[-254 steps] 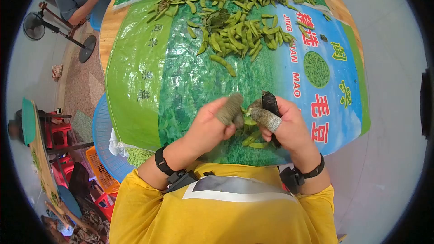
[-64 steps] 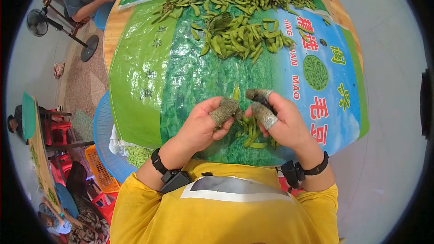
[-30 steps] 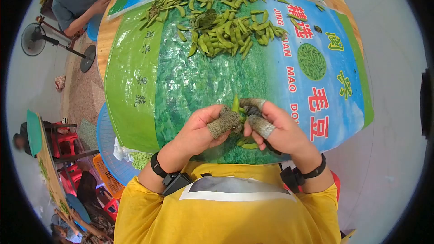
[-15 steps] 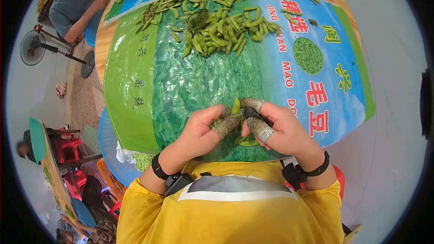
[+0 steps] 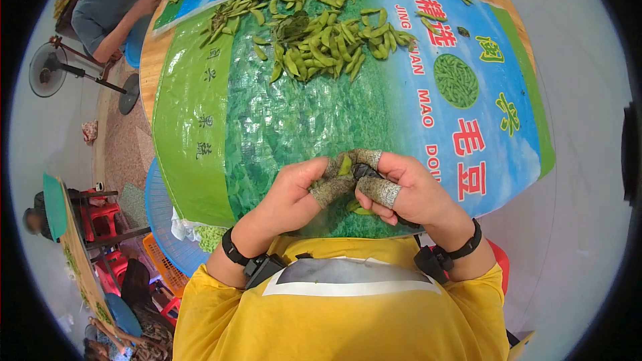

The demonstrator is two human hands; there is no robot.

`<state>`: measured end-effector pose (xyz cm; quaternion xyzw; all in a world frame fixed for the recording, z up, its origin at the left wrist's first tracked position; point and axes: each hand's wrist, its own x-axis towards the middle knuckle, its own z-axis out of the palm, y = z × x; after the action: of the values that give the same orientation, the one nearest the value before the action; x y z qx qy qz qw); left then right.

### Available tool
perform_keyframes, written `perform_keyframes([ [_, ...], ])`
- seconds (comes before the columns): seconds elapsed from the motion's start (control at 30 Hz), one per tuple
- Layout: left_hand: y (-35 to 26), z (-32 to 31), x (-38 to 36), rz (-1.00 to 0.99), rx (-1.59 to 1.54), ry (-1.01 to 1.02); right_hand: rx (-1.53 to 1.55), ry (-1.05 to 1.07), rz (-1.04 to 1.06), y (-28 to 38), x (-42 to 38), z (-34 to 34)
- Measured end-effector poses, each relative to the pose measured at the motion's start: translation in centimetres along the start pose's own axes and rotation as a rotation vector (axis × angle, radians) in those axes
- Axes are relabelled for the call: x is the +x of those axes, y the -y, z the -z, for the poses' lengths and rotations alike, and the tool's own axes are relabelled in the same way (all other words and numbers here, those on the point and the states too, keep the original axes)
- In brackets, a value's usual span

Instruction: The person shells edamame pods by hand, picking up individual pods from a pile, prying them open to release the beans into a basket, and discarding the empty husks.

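Note:
Close to my body, over the printed plastic sack (image 5: 314, 113), my two hands meet around a green edamame pod (image 5: 345, 165). My left hand (image 5: 293, 190) is closed, its wrapped thumb and forefinger pinching the pod. From the other side my right hand (image 5: 416, 190) presses its wrapped fingertips against the same pod. Something small and black (image 5: 366, 172) shows between the right thumb and forefinger; I cannot tell what it is. Grey, speckled wrapping covers the working fingers. Below the fingertips, another pod (image 5: 361, 210) shows, partly hidden by the right hand.
A large pile of edamame pods (image 5: 321, 47) covers the far part of the sack on a wooden table (image 5: 152, 77). At left are a blue basket (image 5: 164, 220) beside shelled beans (image 5: 210, 237), an orange crate (image 5: 160, 264) and a fan (image 5: 50, 70). A person (image 5: 114, 7) sits beyond.
The right hand has shifted slightly left, closer to the left hand. The pod between the fingers sits lower and is tilted, less of it sticking up than before.

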<state>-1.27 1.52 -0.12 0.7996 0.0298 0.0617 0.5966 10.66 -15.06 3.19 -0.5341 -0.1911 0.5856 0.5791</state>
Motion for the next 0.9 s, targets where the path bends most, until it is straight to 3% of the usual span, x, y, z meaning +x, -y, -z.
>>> perform_keyframes([
  [0.07,-0.8,-0.1,-0.1,0.239,-0.437,0.049,0.052,0.022,0.0,0.1,-0.2,-0.1],
  [0.1,-0.5,-0.2,-0.3,0.239,-0.438,0.049,0.052,0.022,-0.001,0.1,-0.2,-0.1],
  [0.17,0.5,-0.3,-0.8,0.443,-0.912,0.1,0.204,0.06,-0.031,0.1,-0.4,-0.1],
  [0.2,0.5,-0.4,-0.9,0.444,-0.912,0.102,0.204,0.059,-0.03,0.1,-0.5,-0.2],
  [0.27,0.6,-0.7,-1.0,0.442,-1.25,0.195,0.347,0.079,-0.096,0.1,-0.6,-0.3],
  [0.47,1.0,-1.2,-1.2,0.484,-1.558,0.289,0.598,0.056,-0.123,-1.3,-1.0,-0.6],
  [0.67,0.6,-1.2,-0.7,0.487,-1.43,0.171,0.23,-0.131,-0.018,-1.0,-1.0,0.0],
  [0.9,-0.4,-1.3,-0.4,0.563,-1.368,0.195,0.316,-0.23,-0.005,-0.8,0.4,0.6],
])
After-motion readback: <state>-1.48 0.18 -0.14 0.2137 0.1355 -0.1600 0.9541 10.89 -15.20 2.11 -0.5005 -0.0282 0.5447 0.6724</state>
